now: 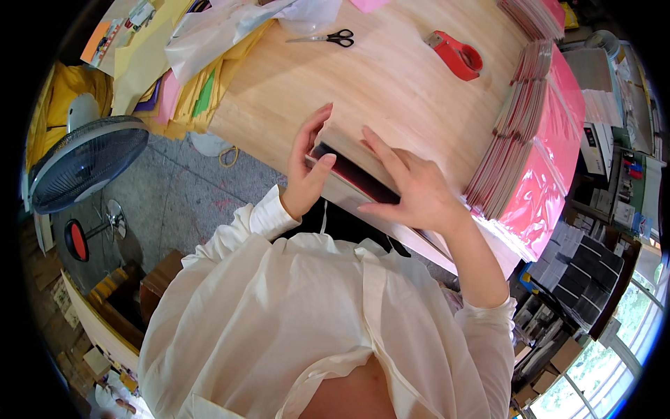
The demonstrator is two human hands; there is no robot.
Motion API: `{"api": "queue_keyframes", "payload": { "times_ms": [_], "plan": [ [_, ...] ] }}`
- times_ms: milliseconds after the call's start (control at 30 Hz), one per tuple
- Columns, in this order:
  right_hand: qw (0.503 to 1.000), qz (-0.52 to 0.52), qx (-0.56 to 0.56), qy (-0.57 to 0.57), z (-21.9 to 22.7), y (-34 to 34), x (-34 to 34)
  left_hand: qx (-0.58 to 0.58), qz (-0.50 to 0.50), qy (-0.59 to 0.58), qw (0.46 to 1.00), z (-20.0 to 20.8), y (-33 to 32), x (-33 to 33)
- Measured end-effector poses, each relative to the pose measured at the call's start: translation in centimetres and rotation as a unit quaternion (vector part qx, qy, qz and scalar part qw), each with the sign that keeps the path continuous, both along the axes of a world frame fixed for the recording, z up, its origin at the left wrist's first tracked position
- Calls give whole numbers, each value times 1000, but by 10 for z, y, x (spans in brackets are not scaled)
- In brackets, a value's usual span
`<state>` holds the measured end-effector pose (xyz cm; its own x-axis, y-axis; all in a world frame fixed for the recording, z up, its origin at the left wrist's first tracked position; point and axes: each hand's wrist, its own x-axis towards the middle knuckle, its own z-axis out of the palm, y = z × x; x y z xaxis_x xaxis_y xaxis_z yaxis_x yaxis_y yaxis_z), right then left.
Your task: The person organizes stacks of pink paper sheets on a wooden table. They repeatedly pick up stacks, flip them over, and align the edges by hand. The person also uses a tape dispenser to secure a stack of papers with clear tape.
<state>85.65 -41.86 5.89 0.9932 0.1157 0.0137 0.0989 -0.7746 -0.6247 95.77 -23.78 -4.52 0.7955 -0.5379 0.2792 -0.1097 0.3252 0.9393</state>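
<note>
At the near edge of the wooden table (pixel 328 84), I hold a thick, flat-sided block (pixel 357 173) with a brownish side and a dark face edged in red. It could be a stack of cards or a booklet; I cannot tell which. My left hand (pixel 309 167) clasps its left end, thumb on the near side and fingers behind. My right hand (pixel 415 185) grips the right end, thumb low along the near side and fingers over the top. The block is tilted, and its underside is hidden.
Black-handled scissors (pixel 340 38) and a red tape dispenser (pixel 457 56) lie farther back. Rows of packs with glossy pink covers (pixel 537 174) line the table's right edge. Yellow envelopes and papers (pixel 150 59) pile up at the far left. A standing fan (pixel 87 164) is left of the table.
</note>
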Motion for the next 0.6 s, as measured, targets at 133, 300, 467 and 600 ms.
{"api": "queue_keyframes", "payload": {
  "times_ms": [133,300,467,600],
  "plan": [
    [997,15,-78,4,-2,13,-5,28,-10,-19,999,-15,2,6],
    [996,16,-84,-15,-2,15,-9,90,-230,58,967,-27,7,37],
    [960,-126,183,169,2,-54,-66,127,-267,-22,955,-42,9,52],
    [791,-394,228,409,-41,-88,-167,97,-282,-25,954,-50,11,54]
  ]
}}
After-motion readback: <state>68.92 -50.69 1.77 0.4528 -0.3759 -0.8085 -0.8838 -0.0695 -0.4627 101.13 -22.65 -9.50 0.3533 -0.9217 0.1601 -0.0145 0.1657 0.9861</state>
